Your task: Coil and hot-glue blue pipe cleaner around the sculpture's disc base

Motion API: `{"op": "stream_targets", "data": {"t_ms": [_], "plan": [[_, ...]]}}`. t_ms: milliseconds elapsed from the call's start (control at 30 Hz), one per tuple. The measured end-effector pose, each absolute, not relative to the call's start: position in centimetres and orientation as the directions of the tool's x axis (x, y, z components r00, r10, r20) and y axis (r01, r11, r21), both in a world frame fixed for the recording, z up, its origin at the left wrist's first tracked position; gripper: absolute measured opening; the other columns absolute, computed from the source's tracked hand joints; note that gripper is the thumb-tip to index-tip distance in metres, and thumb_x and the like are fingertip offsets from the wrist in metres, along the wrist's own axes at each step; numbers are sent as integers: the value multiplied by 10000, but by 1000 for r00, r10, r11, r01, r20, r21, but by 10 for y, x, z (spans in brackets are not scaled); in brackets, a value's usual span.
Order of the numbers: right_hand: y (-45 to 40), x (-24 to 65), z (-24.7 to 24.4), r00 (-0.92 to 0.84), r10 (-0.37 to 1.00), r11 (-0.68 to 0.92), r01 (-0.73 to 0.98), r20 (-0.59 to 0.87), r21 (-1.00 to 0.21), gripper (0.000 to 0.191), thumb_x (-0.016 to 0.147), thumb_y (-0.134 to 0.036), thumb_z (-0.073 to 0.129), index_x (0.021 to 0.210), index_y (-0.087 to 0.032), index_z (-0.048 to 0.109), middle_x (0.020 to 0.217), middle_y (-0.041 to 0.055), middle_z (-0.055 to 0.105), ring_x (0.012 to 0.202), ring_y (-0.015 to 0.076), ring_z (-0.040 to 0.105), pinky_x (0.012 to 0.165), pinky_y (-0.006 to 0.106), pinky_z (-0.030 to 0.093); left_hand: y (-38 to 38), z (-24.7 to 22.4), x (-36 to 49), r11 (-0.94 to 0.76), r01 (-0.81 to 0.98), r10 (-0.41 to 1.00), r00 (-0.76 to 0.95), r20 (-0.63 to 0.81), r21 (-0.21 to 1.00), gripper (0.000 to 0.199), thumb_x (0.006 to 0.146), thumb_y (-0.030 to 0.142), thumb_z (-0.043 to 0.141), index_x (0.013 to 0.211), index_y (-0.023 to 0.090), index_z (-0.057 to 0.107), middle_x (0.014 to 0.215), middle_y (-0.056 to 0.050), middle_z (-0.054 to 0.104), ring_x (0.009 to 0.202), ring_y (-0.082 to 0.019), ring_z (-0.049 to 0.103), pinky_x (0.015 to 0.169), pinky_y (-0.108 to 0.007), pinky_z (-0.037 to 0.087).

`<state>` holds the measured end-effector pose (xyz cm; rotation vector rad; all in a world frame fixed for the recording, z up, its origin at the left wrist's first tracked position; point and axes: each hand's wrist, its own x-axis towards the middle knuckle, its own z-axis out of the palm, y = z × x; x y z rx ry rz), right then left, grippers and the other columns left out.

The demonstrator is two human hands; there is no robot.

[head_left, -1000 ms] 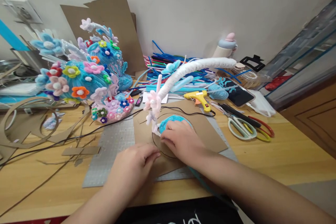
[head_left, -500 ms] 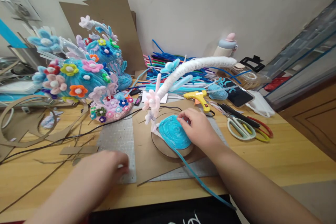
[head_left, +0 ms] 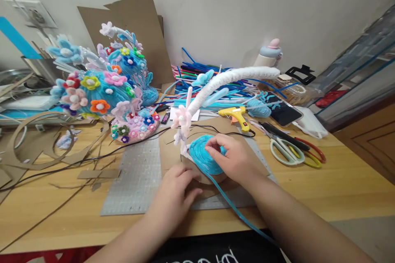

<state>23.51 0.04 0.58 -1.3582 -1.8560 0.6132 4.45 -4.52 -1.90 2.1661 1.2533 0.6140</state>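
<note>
Wooden table [head_left: 308,197]: spans the scene; all items below lie or stand on it.
Gray cutting mat [head_left: 126,189]: near middle, under the flat cardboard sheet [head_left: 168,152].
Flower-covered blue domes: two, far left; the nearer dome [head_left: 105,94] is larger – multicolored fuzzy flowers, white centers.
Pipe-cleaner pile [head_left: 197,70]: far middle, mostly blues, some pink and green.
White wrapped stem [head_left: 234,76]: arches up and right from the work piece; pink flower [head_left: 182,118] low on it, light-blue leaf shapes along it.
Right hand [head_left: 237,158]: over the right part of the coil, thumb and index tips drawn together; cannot tell whether anything is pinched between them.
Left hand [head_left: 175,189]: at the near-left edge of the work piece, thumb and fingers parted – nothing seen in its grasp.
Blue pipe-cleaner coil [head_left: 203,154]: flat spiral at the middle, on a round cardboard base [head_left: 216,178], right of the stem's foot.
Loose blue strand [head_left: 233,207]: runs from the coil's near side toward the near right, past the table edge.
Scissors [head_left: 285,150]: right, pale green handles.
Yellow glue gun [head_left: 236,115]: beyond the coil, on its side.
</note>
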Motion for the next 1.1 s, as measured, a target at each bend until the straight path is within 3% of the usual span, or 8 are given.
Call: {"op": "stream_targets", "data": {"t_ms": [167,333,533,633,767,933,1033,1100], "plan": [[1,240,0,-134,940,332,562,313,-757,103,838,-197,540,786,-199,628,771,1,642,725,142,591,640,253,448,-42,-36,50,-536,612,841,445,306,582,76,855,160,612,838,195,678,863,-46,639,823,-199,599,722,-346,509],[0,240,-1,-151,935,348,562,321,-750,93,835,-195,549,777,-201,621,754,-7,622,716,137,571,635,250,436,-44,-39,49,-623,665,782,515,352,411,212,915,187,525,740,159,641,789,-61,637,749,-210,589,668,-355,492],[-2,241,4,-145,939,339,555,313,-760,105,833,-203,539,787,-193,634,761,4,643,715,139,585,630,251,444,-45,-34,47,-524,640,846,470,253,561,70,881,144,557,854,182,610,861,-42,630,818,-194,591,723,-335,510],[1,246,5,-92,956,282,553,279,-784,110,821,-228,551,807,-190,653,775,16,662,718,153,596,627,261,444,-44,-36,46,-516,626,850,459,259,584,110,869,143,568,947,199,621,927,-46,634,873,-196,592,763,-347,513],[10,255,-2,25,966,205,527,256,-825,145,821,-298,562,819,-182,650,748,22,649,693,161,586,615,271,444,-43,-41,48,-524,612,846,453,282,592,139,883,195,552,811,193,671,873,-62,648,842,-203,602,745,-353,508],[20,263,-8,87,968,166,484,236,-859,188,802,-354,573,802,-177,636,709,24,629,641,161,569,579,276,438,-39,-27,48,-464,611,870,449,202,642,144,855,179,568,742,196,656,790,-24,669,766,-162,620,695,-281,499],[23,265,-10,100,964,174,462,246,-870,183,814,-359,548,793,-184,597,727,23,615,657,158,560,601,278,439,-33,-13,33,-367,658,915,381,130,657,136,850,213,549,741,199,629,732,1,670,695,-153,616,646,-267,484],[25,267,-11,110,960,182,452,257,-873,188,837,-373,509,785,-197,551,715,13,588,638,150,536,589,274,425,-27,-5,12,-218,737,969,240,54,640,143,837,285,545,746,215,630,721,14,671,690,-157,612,671,-275,478]]}}
